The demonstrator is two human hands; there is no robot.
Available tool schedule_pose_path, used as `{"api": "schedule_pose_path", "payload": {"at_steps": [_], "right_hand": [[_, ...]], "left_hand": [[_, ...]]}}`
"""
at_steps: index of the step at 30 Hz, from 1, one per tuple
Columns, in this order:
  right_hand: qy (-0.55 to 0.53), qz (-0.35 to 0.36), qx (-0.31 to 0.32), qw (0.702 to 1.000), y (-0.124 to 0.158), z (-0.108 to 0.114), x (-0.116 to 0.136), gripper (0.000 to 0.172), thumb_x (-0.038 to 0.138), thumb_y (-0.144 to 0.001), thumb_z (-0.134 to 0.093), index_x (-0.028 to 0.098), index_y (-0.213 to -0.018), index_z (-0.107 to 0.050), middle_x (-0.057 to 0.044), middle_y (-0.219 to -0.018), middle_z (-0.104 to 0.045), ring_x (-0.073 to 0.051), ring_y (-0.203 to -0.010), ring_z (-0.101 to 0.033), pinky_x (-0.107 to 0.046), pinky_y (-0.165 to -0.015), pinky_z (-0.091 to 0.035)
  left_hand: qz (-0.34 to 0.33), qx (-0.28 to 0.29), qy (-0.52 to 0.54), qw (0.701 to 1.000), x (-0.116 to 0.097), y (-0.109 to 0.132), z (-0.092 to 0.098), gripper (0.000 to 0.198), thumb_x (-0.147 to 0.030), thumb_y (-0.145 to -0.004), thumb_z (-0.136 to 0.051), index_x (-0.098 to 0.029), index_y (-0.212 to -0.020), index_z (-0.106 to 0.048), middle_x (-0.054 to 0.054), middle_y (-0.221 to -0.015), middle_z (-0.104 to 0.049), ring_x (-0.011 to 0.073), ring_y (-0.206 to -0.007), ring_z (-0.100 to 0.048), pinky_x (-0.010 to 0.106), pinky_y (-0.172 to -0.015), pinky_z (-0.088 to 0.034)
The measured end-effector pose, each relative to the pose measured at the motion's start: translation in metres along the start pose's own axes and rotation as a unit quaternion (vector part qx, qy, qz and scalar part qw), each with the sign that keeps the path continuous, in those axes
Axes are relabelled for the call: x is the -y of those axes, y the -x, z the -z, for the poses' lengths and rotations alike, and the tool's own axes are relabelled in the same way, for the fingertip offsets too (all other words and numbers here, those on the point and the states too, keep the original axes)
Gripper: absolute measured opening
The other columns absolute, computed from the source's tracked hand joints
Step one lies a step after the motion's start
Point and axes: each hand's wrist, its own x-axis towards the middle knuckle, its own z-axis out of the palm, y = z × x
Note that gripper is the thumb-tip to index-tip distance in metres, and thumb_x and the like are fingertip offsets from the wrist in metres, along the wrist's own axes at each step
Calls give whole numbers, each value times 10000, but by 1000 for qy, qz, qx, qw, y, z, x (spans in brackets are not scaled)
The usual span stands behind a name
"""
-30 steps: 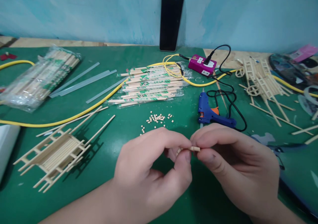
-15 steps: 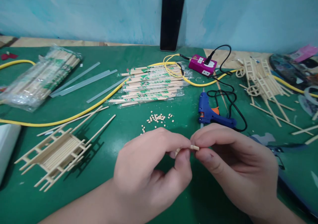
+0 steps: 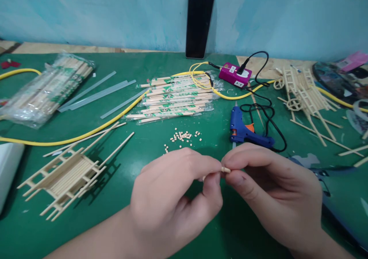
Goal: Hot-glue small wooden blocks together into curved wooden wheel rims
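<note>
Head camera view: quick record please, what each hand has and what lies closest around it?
Left hand: fingers curled, index fingertip beside the held piece
Right hand: finger and thumb pinching a short pale wooden stick piece
Nearby: scattered tiny pale wooden cut pieces; blue plastic hot glue gun
Left of hands: ladder-like frame of pale wooden sticks

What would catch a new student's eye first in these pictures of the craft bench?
The left hand and right hand dominate the bottom centre, their fingertips meeting on a tiny wooden piece. At lower left stands a ladder-like frame of wooden sticks, while a blue glue gun lies right of centre on the green mat.
</note>
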Motion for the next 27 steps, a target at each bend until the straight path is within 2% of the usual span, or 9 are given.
{"api": "schedule_pose_path", "payload": {"at_steps": [17, 23, 27], "right_hand": [[5, -5, 5, 1000, 0, 1, 0, 189, 73, -953, -839, 251, -1007, -806, 52, -884, -808, -92, -810, -743, -170, -737, -617], [7, -6, -10, 1000, -1, 1, 1, 204, 68, -932, -862, 260, -995, -830, 30, -874, -831, -126, -787, -761, -212, -712, -634], [13, -14, -18, 1000, 2, 2, 0, 212, 81, -954, -848, 276, -1038, -849, 19, -922, -848, -131, -749, -759, -228, -679, -635]], "left_hand": [[-24, 17, -28, 999, 1, -2, 3, 204, -11, -942, -713, -196, -1029, -701, -14, -809, -837, 102, -662, -774, 213, -609, -617], [0, -11, -26, 1000, 0, -2, -1, 243, -30, -919, -722, -250, -1023, -715, -25, -834, -856, 148, -678, -804, 267, -653, -673], [5, -35, -11, 999, 0, -3, -3, 235, -40, -920, -728, -254, -1019, -724, -40, -832, -855, 140, -679, -806, 254, -687, -682]]}}
